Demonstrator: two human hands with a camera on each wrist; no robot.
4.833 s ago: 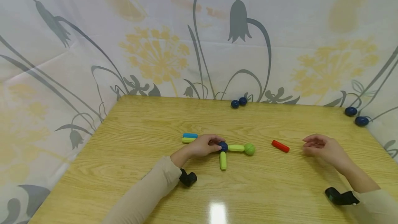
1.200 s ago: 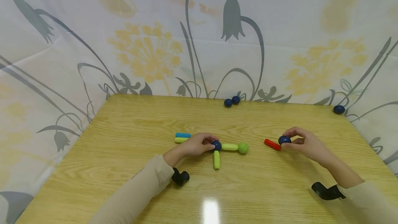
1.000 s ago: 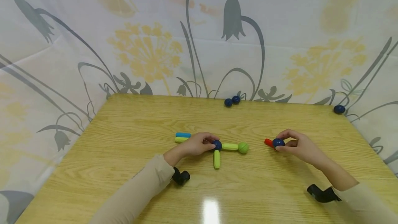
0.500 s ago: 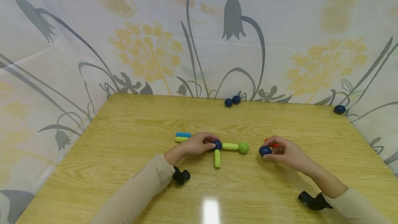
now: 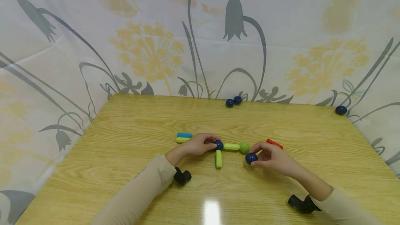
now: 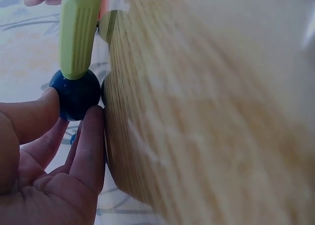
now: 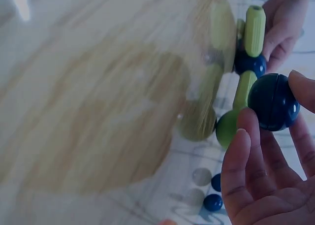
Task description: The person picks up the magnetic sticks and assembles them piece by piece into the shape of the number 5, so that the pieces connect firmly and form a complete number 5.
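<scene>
My left hand [image 5: 200, 145] pinches a dark blue ball [image 5: 219, 144]. One lime stick [image 5: 231, 147] runs right from that ball to a green ball [image 5: 244, 147]; another lime stick [image 5: 218, 159] points towards me. In the left wrist view, thumb and fingers grip the blue ball [image 6: 76, 94] where a lime stick [image 6: 78, 33] meets it. Between thumb and fingertips, my right hand [image 5: 271, 157] holds a second dark blue ball [image 5: 251, 158], just right of and in front of the green ball. The right wrist view shows a seam round this held ball [image 7: 274, 102].
Behind the right hand lies a red stick [image 5: 274, 144]. A blue stick [image 5: 184, 135] and a lime stick [image 5: 183, 140] lie side by side near the left hand. Two blue balls [image 5: 233, 101] sit at the table's back edge, another blue ball [image 5: 341, 110] at the back right.
My right hand, empty at first, has picked up one of the blue balls from the right edge and carried it left, past the red stick, beside the green ball. The left hand keeps its grip.
</scene>
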